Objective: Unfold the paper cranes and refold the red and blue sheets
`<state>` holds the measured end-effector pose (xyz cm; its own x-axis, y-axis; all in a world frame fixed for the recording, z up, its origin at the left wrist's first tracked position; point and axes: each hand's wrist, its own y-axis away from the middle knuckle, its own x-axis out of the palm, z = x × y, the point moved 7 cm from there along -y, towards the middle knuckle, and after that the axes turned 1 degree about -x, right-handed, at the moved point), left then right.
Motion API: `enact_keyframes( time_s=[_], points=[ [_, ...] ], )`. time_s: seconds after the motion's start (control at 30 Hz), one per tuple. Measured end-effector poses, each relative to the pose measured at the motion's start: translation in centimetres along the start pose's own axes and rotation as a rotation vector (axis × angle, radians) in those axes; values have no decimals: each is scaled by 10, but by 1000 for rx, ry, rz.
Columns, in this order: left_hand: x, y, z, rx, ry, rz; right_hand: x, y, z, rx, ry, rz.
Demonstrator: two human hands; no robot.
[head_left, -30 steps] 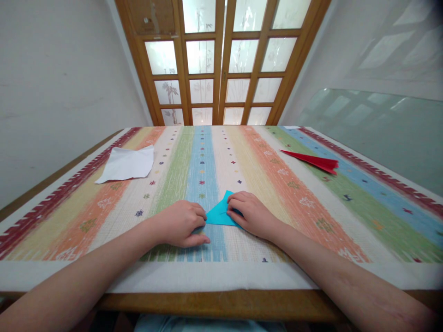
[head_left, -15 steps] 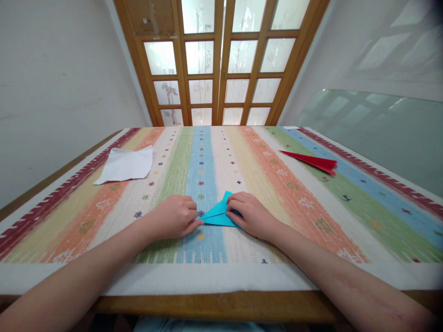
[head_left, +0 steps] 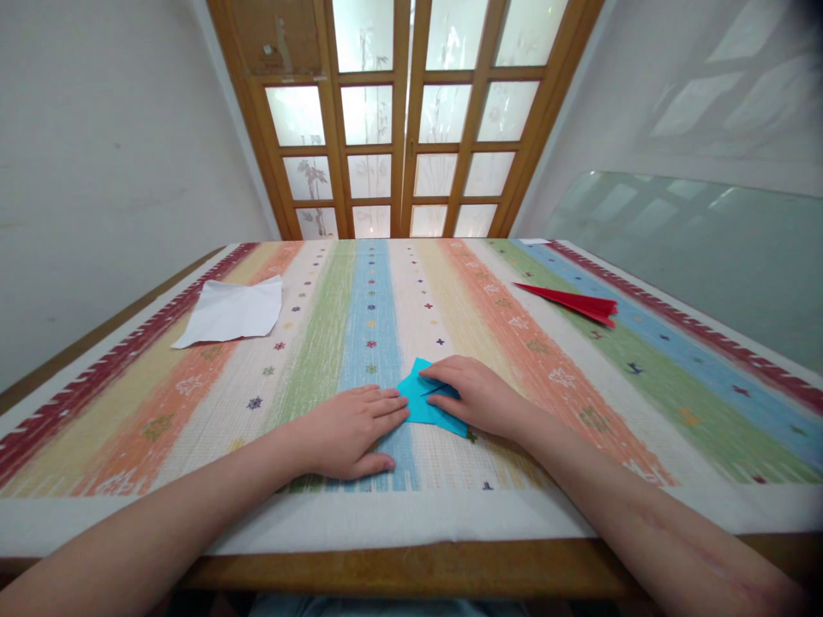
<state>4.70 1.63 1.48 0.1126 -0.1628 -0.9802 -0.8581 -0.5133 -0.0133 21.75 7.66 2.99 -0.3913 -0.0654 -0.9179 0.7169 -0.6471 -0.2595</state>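
Turquoise folded paper (head_left: 429,403) lies flat on the striped tablecloth (head_left: 579,386), right between your hands near the table's front edge. Your left hand (head_left: 351,428) rests open and flat, its fingertips touching the paper's left corner. Your right hand (head_left: 479,398) presses down on the paper's right part, fingers extended, gripping nothing. The paper's long axis runs left to right, from one hand to the other; both are equally close.

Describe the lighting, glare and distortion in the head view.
Head view: backlit by the bright frosted door panes, which are blown out; wide-angle lens splays the walls and the table; both hands and the blue paper are sharp, softly lit, with faint shadows.
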Motion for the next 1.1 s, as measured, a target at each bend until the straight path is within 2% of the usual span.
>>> enact_keyframes(
  time_s=[0.13,0.3,0.5,0.67,0.9,1.0,1.1],
  points=[
    [-3,-2,-1,19,19,-41,-10,3,-8,-37,-16,52],
    [-4,-8,1,16,43,-102,-9,6,-22,-52,35,95],
    [-3,-8,2,17,45,-115,-17,10,-38,-39,81,143],
    [-3,-7,2,20,43,-113,-20,12,-56,44,40,212],
    [-2,-7,3,8,35,-111,-25,19,-84,264,17,123],
    [-2,-7,3,14,27,-122,-31,21,-85,330,52,42],
    [-2,-7,3,26,19,-146,-37,18,-75,343,65,-51]
  ],
)
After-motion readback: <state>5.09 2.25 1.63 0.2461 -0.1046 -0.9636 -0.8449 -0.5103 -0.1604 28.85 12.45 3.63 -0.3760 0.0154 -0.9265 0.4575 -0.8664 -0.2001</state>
